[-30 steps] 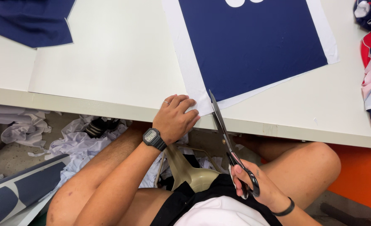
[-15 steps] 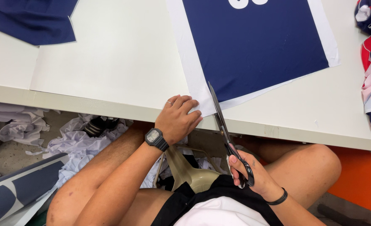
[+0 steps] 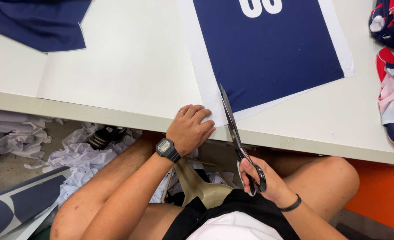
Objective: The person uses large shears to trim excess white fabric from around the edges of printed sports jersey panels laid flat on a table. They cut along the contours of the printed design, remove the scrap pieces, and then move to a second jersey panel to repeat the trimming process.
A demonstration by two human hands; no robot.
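1. Presently, the right hand (image 3: pixel 268 182) has a closed grip on the black handles of the scissors (image 3: pixel 237 135); the blades are nearly together and point up onto the counter (image 3: pixel 130 66).
2. Left hand (image 3: pixel 189 129): fingers flat, pressing the white margin of the navy fabric panel (image 3: pixel 263 53) at the counter's near edge.
3. Blade tip lies on that margin, just beside the left fingertips.

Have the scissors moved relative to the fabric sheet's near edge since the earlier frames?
Yes. The scissors have advanced slightly away from the person: against the table edge, their tip now reaches further into the white border of the navy fabric sheet.
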